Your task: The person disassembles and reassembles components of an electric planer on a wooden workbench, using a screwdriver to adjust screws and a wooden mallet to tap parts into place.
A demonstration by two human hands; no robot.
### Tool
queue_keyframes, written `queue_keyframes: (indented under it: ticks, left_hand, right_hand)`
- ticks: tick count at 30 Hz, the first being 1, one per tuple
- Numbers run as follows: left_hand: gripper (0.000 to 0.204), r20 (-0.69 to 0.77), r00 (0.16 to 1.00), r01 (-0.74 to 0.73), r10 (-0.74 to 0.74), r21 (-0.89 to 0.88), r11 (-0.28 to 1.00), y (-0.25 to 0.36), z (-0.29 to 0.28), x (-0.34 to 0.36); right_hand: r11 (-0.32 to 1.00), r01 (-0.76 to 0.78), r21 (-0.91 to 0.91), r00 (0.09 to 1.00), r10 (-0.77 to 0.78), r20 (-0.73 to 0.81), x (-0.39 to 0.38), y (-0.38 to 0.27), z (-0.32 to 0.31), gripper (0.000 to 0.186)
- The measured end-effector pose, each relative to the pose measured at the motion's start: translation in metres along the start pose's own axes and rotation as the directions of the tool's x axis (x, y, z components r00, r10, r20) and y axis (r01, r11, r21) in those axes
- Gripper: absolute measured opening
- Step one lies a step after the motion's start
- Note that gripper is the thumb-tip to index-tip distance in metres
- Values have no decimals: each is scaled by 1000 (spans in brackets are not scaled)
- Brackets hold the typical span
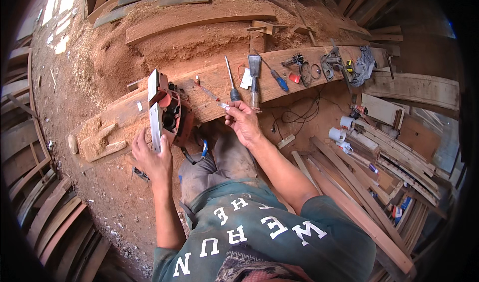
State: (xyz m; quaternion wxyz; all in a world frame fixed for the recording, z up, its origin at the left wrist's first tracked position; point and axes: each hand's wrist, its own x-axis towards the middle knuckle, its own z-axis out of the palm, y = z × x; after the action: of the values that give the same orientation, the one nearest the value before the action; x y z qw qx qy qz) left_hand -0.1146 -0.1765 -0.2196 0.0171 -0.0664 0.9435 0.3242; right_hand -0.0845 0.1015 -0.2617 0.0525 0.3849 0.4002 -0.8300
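Note:
A red and black electric planer (pixel 178 116) stands on its side on the wooden plank bench (pixel 207 107), its long pale metal sole facing left. My left hand (pixel 152 156) grips the near end of that sole, thumb on one side and fingers on the other. Between the thumb and fingers of my right hand (pixel 244 122) is a slim screwdriver (pixel 213 98) with a clear and red handle, its thin shaft pointing towards the planer. Just beyond my right hand lie a dark-handled screwdriver (pixel 231 80) and a wide chisel (pixel 254 77).
Farther right on the bench are a blue-handled tool (pixel 279 81), a small red piece (pixel 294 77), a yellow tape measure (pixel 350 66) and a grey cloth (pixel 364 65). Sawdust (pixel 115 57) heaps behind it. Planks (pixel 349 192) and white cups (pixel 337 134) occupy the right.

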Motion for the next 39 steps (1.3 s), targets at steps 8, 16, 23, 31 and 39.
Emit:
queue_keyframes:
  ticks: [8, 16, 23, 31, 39]
  left_hand:
    - [18, 411, 901, 408, -141, -686, 602, 97, 67, -29]
    - [8, 449, 867, 493, -214, -717, 493, 108, 124, -24]
    - [10, 467, 847, 521, -253, -638, 566, 108, 165, -38]
    - [9, 496, 831, 531, -252, -573, 625, 129, 204, -49]
    - [10, 408, 876, 472, -257, -620, 626, 165, 225, -45]
  right_hand:
    - [999, -14, -41, 994, 18, 109, -27, -13, 19, 7]
    - [478, 415, -774, 908, -271, 320, 20, -58, -58, 20]
    - [-412, 606, -681, 663, -213, 718, 93, -107, -129, 47]
    - [-445, 779, -441, 567, 202, 799, 126, -129, -127, 21]
    - [-275, 895, -352, 287, -250, 925, 114, -168, -123, 43]
